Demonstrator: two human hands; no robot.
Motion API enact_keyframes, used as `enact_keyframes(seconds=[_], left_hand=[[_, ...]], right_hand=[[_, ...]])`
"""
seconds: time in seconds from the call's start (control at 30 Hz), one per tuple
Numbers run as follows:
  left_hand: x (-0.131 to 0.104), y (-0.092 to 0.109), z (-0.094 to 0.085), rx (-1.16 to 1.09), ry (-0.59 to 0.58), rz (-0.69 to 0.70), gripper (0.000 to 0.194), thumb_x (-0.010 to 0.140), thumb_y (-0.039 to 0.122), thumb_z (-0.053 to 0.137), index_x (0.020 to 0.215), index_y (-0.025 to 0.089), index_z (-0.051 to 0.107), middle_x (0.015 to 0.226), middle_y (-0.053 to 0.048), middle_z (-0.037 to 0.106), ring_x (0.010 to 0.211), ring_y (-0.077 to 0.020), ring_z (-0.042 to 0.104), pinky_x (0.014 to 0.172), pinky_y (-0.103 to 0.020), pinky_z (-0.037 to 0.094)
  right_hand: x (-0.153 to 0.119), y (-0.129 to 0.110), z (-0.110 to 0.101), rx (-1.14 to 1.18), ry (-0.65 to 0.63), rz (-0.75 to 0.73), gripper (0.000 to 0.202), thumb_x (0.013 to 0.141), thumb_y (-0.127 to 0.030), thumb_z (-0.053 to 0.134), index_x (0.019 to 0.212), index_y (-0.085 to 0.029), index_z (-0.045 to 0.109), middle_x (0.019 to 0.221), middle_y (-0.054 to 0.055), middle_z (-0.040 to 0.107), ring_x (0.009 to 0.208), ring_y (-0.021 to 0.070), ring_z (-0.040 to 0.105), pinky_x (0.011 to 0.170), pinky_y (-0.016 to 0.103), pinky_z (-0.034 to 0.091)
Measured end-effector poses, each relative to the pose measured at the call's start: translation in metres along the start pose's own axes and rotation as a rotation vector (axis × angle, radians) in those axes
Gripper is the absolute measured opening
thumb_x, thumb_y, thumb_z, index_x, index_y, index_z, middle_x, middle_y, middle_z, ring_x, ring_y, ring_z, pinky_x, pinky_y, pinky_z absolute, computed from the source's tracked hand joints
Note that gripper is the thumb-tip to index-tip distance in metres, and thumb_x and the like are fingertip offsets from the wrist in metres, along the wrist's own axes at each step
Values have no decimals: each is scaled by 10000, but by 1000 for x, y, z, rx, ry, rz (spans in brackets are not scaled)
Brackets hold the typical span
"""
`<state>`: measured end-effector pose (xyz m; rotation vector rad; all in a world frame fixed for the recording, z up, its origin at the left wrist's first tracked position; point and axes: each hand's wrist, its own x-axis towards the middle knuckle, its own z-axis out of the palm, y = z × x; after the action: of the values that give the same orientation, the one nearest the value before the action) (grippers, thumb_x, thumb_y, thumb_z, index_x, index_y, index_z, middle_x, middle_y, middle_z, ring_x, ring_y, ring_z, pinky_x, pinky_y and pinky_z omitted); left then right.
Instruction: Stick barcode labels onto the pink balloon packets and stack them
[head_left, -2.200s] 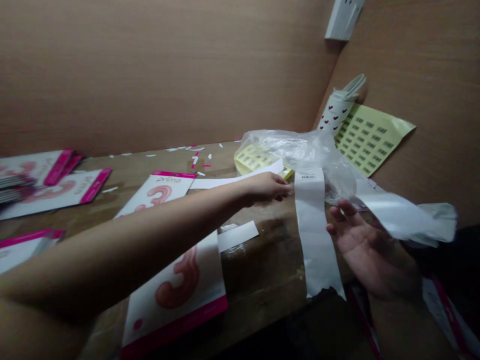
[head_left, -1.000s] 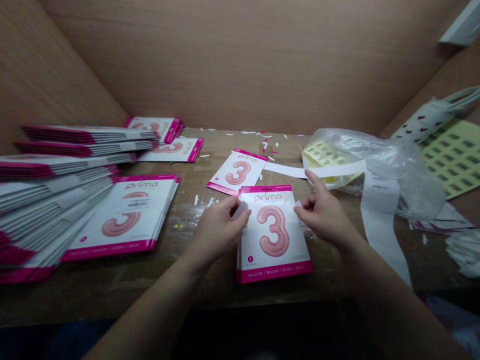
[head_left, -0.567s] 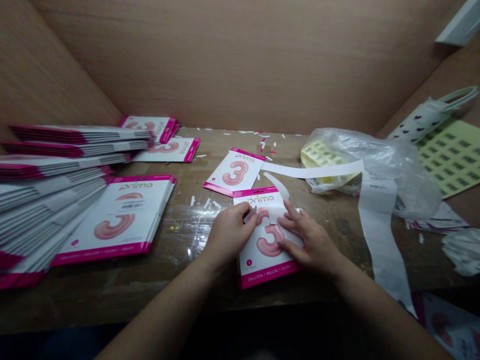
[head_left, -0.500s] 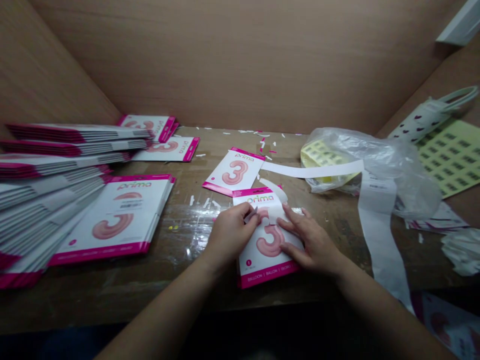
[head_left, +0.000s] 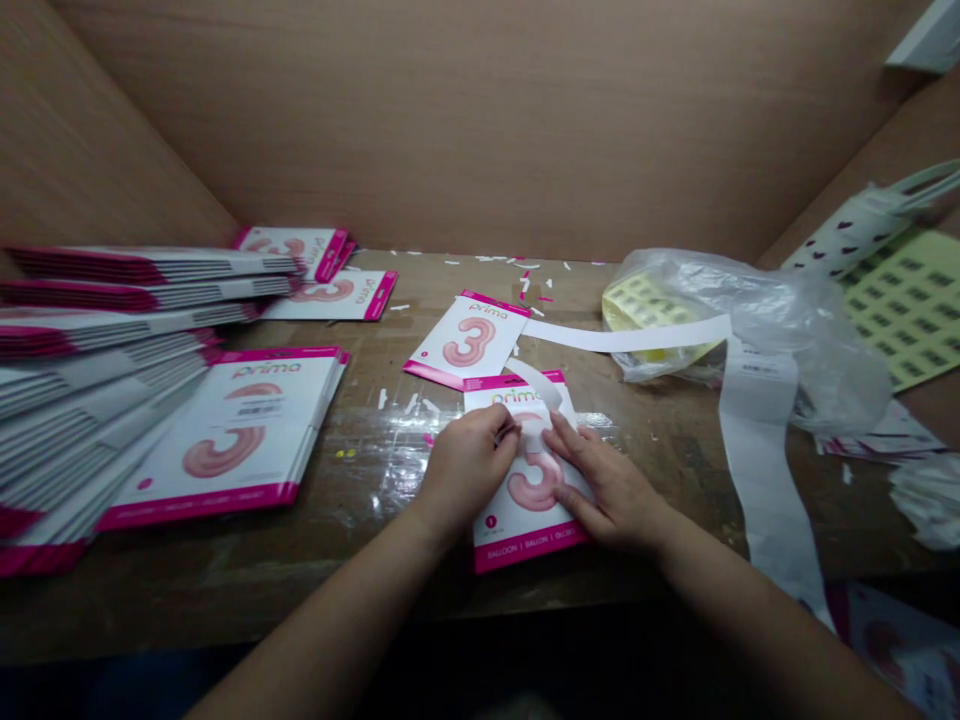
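Note:
A white balloon packet [head_left: 517, 520] with pink edges and a pink number 3 lies in front of me. Over its upper part runs a white label strip [head_left: 541, 382], curling toward the packet behind. My left hand [head_left: 469, 455] is closed in a pinch at the packet's upper left, its fingertips on the strip; a small thin edge shows between thumb and finger. With fingers spread, my right hand [head_left: 607, 485] rests on the packet's right side, its fingertips near the strip. Another balloon packet [head_left: 469, 340] lies just behind, partly touching the strip.
At left stand fanned piles of packets [head_left: 105, 400] and a stack of labelled packets [head_left: 247, 430]. More packets [head_left: 337, 295] lie behind. On the right are a long label strip [head_left: 765, 450], a plastic bag [head_left: 795, 320] and yellow sticker sheets [head_left: 911, 300]. Paper scraps dot the table.
Both hands have shifted slightly on the packet, the right one a little left. The raised white strip now lies lower, closer to the packet's face.

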<state>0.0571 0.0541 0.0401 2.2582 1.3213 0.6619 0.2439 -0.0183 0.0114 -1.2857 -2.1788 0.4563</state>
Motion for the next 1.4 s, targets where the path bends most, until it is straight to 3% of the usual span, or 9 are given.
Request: enact_keyframes(seconds=[0.23, 0.37, 0.47, 0.53, 0.73, 0.93, 1.1, 1.4], left_hand=[[-1, 0, 8, 59, -54, 45, 155, 823, 166, 482, 697, 163, 573, 716, -35, 601, 678, -161, 552, 639, -269, 408], [-24, 4, 10, 239, -26, 117, 280, 821, 391, 534, 904, 161, 670, 930, -122, 611, 896, -262, 550, 797, -411, 448], [-48, 1, 14, 350, 22, 188, 473, 857, 428, 453, 1190, 110, 562, 1170, -188, 568, 1104, -320, 493, 901, -483, 423], [-58, -2, 17, 369, -3, 256, 517, 893, 393, 371, 1254, 43, 490, 1284, -211, 509, 1215, -326, 431, 964, -493, 392], [-58, -2, 22, 387, -91, 289, 508, 906, 347, 330, 1285, 31, 450, 1356, -197, 442, 1275, -298, 389, 1009, -495, 370], [-59, -5, 29, 378, -20, 318, 487, 896, 317, 368, 1261, 12, 471, 1344, -211, 447, 1263, -308, 404, 993, -488, 400], [-61, -6, 31, 342, 4, 342, 469, 899, 302, 367, 1265, 27, 469, 1337, -190, 465, 1264, -300, 404, 994, -505, 394], [-59, 0, 28, 353, -36, 347, 449, 899, 278, 338, 1257, 52, 488, 1325, -169, 485, 1244, -285, 434, 990, -486, 399]], right_hand=[[5, -3, 1, -90, -41, -40, 702, 879, -275, 436, 1452, -198, 39, 1411, 130, 382, 1278, 214, 391, 1073, 518, 233], [3, -3, 1, -80, -45, -26, 726, 881, -280, 443, 1451, -209, -3, 1405, 121, 394, 1268, 207, 406, 1075, 525, 219], [2, -3, 0, -58, -68, -16, 750, 876, -285, 454, 1451, -206, -20, 1386, 133, 418, 1249, 219, 432, 1070, 541, 215], [3, -3, -1, -50, -84, -16, 757, 866, -271, 461, 1452, -203, -13, 1396, 140, 401, 1244, 227, 438, 1070, 547, 208], [3, 1, -1, 5, -86, -28, 729, 858, -267, 478, 1452, -223, 59, 1427, 125, 356, 1263, 229, 412, 1075, 525, 228], [-8, 3, 10, -10, 96, -47, 753, 828, -235, 521, 1449, -202, 96, 1438, 130, 333, 1331, 241, 293, 1060, 446, 318], [-5, -1, 9, -156, 64, -27, 775, 811, -253, 524, 1446, -169, 88, 1430, 165, 336, 1315, 283, 319, 1082, 572, 148], [1, -3, 5, -87, 5, 0, 785, 815, -252, 504, 1448, -201, 43, 1416, 155, 365, 1254, 250, 422, 1085, 557, 101]])
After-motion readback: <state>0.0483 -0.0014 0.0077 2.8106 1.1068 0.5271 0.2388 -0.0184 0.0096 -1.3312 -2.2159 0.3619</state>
